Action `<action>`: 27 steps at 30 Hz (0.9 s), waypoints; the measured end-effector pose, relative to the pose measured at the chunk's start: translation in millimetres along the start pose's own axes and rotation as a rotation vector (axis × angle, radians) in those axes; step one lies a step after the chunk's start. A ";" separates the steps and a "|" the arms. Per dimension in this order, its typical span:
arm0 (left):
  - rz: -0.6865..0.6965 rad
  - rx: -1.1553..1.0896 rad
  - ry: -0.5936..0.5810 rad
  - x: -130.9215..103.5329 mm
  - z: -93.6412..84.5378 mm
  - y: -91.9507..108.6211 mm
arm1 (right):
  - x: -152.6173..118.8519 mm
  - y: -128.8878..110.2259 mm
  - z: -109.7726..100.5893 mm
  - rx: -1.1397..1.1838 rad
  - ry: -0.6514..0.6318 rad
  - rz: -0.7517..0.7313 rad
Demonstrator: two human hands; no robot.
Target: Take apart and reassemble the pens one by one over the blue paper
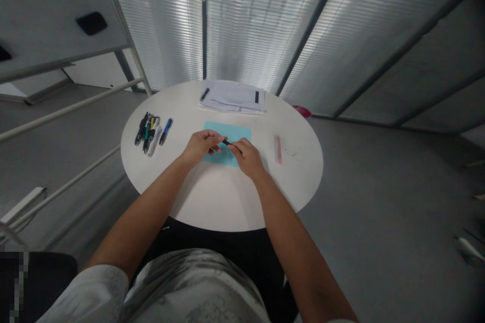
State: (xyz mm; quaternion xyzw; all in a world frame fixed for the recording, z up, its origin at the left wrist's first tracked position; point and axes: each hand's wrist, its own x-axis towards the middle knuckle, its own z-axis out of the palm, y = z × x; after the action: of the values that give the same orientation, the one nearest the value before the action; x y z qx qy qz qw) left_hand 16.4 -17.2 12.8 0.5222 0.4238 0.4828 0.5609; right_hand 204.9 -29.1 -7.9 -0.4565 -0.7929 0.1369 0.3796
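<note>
While the left hand (pixel 202 147) and right hand (pixel 250 157) each pinch one end, the black pen (pixel 227 143) spans between them (neither is nearer), its long axis slanting crosswise above the blue sheet (pixel 227 129).

No text is readable, even the lettering (pixel 165 228) on the trousers (pixel 184 236).

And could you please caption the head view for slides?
Right hand holding a slim black object, left hand at its end, above a blue sheet on a table.
</note>
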 end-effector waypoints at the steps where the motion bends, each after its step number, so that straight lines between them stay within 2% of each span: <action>1: 0.000 -0.002 -0.005 -0.3 0.1 0.7 | -0.1 -0.5 0.1 0.014 -0.009 0.007; 7: 0.012 -0.073 -0.058 -1.1 1.1 2.2 | -1.2 -0.6 3.8 0.112 0.015 0.102; 12: 0.009 -0.083 -0.010 -0.2 0.6 2.4 | 0.8 2.0 4.4 0.027 0.056 0.088; 18: 0.024 -0.098 0.005 -0.1 0.5 3.8 | 1.6 2.1 3.1 0.078 -0.026 0.035; 23: 0.046 -0.140 0.045 1.6 -2.2 3.4 | 2.0 9.7 8.9 0.117 0.058 0.112; 27: 0.028 -0.167 0.041 1.9 -3.2 3.7 | 3.0 9.8 7.5 0.119 0.032 0.074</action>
State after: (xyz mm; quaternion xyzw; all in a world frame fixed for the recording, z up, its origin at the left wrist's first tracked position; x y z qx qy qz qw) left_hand 13.2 -14.9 16.2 0.4694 0.3860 0.5347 0.5872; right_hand 204.6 -20.3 -17.0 -0.4641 -0.7600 0.1904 0.4132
